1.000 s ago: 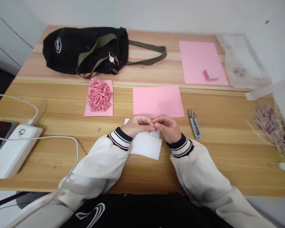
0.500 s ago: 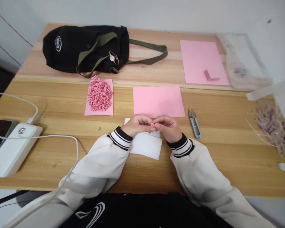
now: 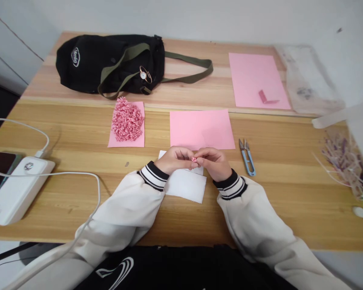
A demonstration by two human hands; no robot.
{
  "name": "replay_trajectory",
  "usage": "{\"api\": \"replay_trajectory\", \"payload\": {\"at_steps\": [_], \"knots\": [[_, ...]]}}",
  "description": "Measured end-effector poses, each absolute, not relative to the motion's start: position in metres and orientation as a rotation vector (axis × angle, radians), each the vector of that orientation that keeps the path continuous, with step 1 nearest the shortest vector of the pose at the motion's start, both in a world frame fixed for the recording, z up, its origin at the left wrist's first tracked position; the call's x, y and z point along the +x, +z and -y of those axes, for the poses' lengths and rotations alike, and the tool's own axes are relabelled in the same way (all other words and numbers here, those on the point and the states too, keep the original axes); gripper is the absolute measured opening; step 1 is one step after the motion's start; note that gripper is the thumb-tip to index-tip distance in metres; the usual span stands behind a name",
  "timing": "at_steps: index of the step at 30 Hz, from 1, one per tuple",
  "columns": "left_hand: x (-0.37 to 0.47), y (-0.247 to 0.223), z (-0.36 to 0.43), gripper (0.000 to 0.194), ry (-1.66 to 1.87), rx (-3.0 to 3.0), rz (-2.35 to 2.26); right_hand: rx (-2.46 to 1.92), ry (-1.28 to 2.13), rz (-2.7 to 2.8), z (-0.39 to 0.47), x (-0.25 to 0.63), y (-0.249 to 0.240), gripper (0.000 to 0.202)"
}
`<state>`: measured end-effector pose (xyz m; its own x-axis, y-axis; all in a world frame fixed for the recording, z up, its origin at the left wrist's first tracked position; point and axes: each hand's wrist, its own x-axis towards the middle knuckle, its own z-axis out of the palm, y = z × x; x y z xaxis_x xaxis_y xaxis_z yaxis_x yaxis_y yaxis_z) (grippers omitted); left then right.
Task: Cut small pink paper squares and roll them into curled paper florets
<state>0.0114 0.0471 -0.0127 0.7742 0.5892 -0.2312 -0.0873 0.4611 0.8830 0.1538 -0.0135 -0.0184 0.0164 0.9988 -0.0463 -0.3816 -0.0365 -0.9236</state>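
Between the fingertips of both hands is a small bunch of pink flower stamens. My left hand pinches it from one side, and my right hand is closed on it from the other. Fingers hide most of the bunch; only its pink tips show. Under the hands lie white paper pieces. Just beyond them a pink paper sheet lies flat. A heap of similar pink stamens rests on a smaller pink sheet to the left. Blue-handled thread snips lie right of my right hand.
A black bag with olive straps and a wristwatch on it lies at the back. A white power bank with a cable sits left. Another pink sheet holds a folded pink piece. Dried flowers lie right.
The view has shifted very slightly. Both hands stay in the same place, holding the pink stamens.
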Motion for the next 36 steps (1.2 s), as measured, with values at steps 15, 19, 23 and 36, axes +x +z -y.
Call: {"api": "replay_trajectory", "payload": {"at_steps": [15, 19, 23, 36], "knots": [[0.0113, -0.0132, -0.047, 0.029, 0.452, 1.02, -0.569, -0.97, 1.376, 0.89, 0.0132, 0.1538, -0.0182, 0.013], [0.0112, -0.0146, -0.0472, 0.029, 0.452, 1.016, -0.562, -0.982, 1.372, 0.883, 0.0134, 0.1541, -0.0181, 0.015], [0.0109, -0.017, -0.0472, 0.026, 0.471, 1.019, -0.537, -0.997, 1.367, 0.853, 0.0134, 0.1546, -0.0175, 0.016], [0.0117, -0.0203, -0.0472, 0.023, 0.52, 1.012, -0.509, -1.002, 1.398, 0.716, 0.0113, 0.1543, -0.0143, 0.022]]}}
